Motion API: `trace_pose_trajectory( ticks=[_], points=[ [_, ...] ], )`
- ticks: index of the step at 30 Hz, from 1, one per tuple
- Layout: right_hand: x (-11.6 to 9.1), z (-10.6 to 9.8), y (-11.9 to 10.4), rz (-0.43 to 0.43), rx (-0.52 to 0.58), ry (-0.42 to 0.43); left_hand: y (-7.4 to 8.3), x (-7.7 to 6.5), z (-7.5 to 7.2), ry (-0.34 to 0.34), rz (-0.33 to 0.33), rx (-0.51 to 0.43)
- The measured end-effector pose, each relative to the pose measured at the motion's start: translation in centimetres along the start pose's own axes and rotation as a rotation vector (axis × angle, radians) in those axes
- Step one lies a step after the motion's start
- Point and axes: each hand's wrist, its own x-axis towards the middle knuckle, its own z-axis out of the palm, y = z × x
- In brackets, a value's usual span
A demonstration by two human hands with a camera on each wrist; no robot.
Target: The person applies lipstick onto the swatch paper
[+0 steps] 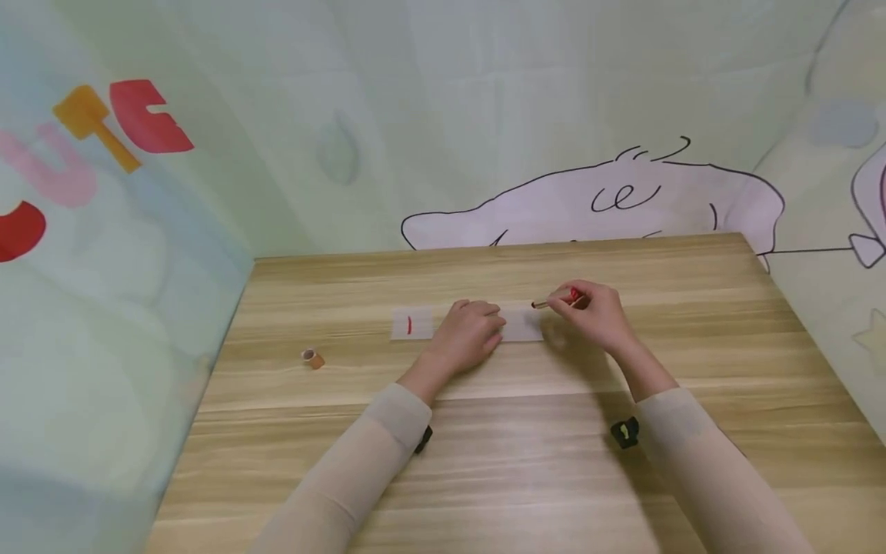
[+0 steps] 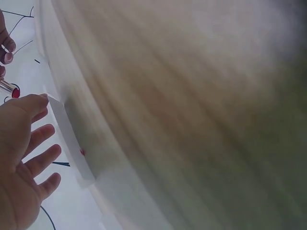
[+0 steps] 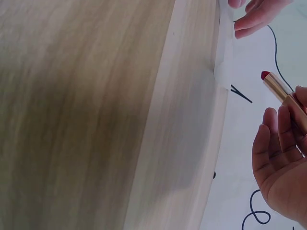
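Head feed: I see the right hand (image 1: 595,314) pinching a lipstick (image 1: 551,299) near the right end of a paper strip (image 1: 521,327), toward the tabletop's (image 1: 505,477) far edge. Left wrist: left hand (image 2: 14,167) spread, touching paper. Right wrist: shiny gold barrel (image 3: 278,88), deep-red tip (image 3: 265,75).

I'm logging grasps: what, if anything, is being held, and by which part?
The right hand holds the lipstick by its base end, away from the red tip; the left hand rests on the paper.

Head: from above, forward and down across the table (image 1: 498,462).
Left wrist: close, low, tipped sideways.
Right wrist: equally close, also sideways.
Lipstick (image 3: 276,86), paper (image 2: 72,143): in all three.
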Motion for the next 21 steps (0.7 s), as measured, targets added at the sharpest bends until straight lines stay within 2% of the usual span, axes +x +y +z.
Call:
trace_pose_trajectory(
  ticks=[21],
  points=[
    [0.85, 0.99, 0.89, 0.02, 0.028, -0.017, 0.0, 0.87, 0.29, -0.051, -0.024, -0.017]
  ],
)
